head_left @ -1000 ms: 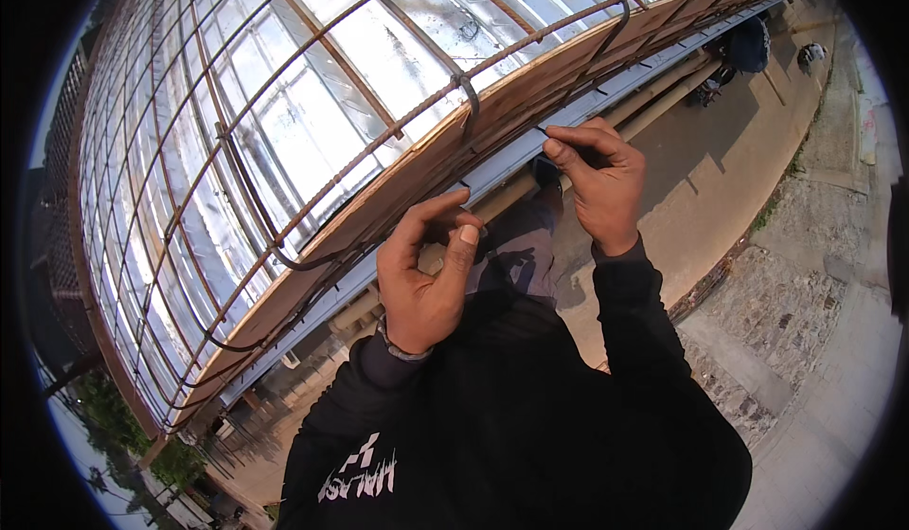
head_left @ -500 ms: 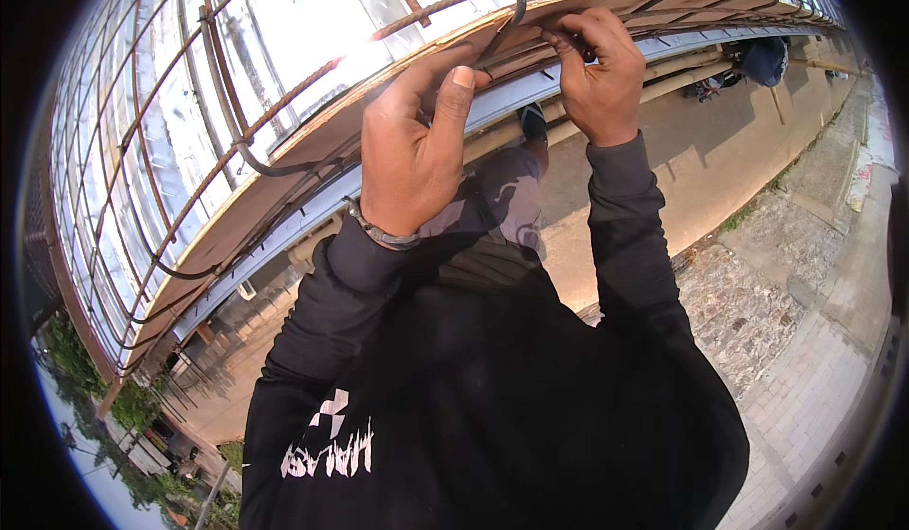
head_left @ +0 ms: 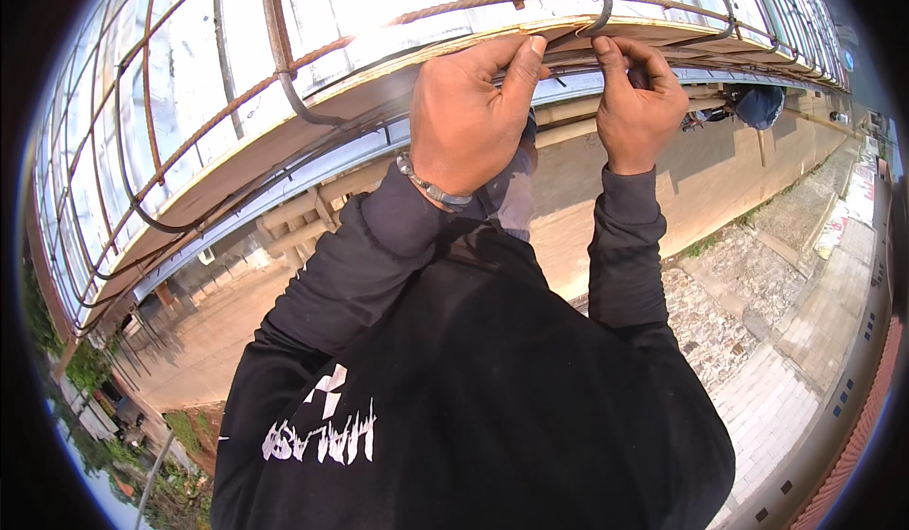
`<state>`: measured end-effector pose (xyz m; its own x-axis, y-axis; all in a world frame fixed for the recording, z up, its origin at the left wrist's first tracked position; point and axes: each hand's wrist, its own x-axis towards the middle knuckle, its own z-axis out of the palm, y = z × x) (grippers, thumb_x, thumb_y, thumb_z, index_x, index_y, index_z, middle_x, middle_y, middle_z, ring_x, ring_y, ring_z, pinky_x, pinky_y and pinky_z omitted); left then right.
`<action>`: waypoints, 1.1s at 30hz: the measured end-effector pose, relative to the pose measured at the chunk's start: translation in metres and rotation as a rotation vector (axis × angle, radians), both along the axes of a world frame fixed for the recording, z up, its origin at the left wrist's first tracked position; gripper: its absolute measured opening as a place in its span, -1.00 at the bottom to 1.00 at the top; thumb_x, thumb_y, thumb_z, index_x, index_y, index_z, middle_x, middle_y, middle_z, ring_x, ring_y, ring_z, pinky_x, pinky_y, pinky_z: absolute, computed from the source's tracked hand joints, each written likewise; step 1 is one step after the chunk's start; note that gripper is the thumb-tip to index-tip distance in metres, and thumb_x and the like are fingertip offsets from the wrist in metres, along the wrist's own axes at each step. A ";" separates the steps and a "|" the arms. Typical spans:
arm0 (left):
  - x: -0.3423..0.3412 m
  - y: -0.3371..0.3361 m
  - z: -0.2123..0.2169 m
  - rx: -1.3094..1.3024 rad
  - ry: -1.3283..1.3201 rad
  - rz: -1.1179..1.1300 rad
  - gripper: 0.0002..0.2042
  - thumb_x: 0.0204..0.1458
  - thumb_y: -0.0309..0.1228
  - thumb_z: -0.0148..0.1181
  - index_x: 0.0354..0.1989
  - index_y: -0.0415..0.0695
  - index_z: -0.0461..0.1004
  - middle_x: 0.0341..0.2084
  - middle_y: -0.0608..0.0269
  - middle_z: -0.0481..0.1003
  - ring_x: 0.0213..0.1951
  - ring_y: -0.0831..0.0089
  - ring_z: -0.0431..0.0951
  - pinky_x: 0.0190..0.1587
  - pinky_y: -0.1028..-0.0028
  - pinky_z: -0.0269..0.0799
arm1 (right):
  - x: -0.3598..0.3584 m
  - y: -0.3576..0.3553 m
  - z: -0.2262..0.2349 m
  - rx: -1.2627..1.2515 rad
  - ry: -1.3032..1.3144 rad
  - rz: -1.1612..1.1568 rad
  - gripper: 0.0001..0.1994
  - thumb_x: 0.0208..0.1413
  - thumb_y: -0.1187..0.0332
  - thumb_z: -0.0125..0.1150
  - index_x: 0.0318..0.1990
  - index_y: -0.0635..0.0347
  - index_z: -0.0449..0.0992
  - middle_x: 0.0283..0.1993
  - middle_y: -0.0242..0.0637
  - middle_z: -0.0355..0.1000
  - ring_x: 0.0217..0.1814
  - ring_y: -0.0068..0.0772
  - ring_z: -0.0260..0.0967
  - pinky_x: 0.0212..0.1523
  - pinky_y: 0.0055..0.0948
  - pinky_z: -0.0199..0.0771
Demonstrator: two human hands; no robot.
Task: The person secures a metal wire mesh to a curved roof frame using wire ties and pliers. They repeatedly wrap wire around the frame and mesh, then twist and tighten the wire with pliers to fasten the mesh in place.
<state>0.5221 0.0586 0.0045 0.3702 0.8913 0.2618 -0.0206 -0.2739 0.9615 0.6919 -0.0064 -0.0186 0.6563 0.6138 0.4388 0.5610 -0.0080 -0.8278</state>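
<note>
The left hand is being held against the edge rebar of a rusty reinforcement grid, its fingers curled over the bar. The right hand is being kept just beside it, fingertips pinched together on a thin tie wire where a bent stirrup is crossing the bar. A metal bracelet is being worn on the left wrist.
</note>
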 end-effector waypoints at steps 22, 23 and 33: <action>0.002 0.000 0.000 -0.044 0.101 0.018 -0.77 0.21 -0.31 0.21 -0.24 -0.26 0.65 -0.66 0.09 0.56 -0.63 0.47 0.58 -0.54 0.47 0.41 | -0.037 0.017 0.005 0.262 0.569 -0.168 -0.88 0.16 0.48 0.36 -0.25 0.36 0.56 -0.40 -0.35 0.52 -0.50 -0.73 0.28 -0.56 -0.70 0.10; 0.002 0.000 0.002 -0.049 0.098 0.021 -0.77 0.21 -0.31 0.22 -0.24 -0.26 0.65 -0.65 0.08 0.56 -0.62 0.45 0.58 -0.54 0.47 0.41 | -0.043 0.020 0.006 0.284 0.606 -0.173 -0.86 0.17 0.44 0.36 -0.27 0.34 0.54 -0.43 -0.35 0.51 -0.55 -0.77 0.21 -0.61 -0.70 0.02; 0.000 0.001 0.001 0.002 0.130 0.025 -0.76 0.22 -0.30 0.21 -0.24 -0.26 0.65 -0.66 0.15 0.56 -0.61 0.51 0.56 -0.51 0.49 0.41 | -0.030 0.013 0.027 0.293 0.582 -0.117 -0.83 0.14 0.42 0.41 -0.28 0.35 0.56 -0.47 -0.41 0.47 -0.61 -0.81 0.11 -0.62 -0.69 -0.04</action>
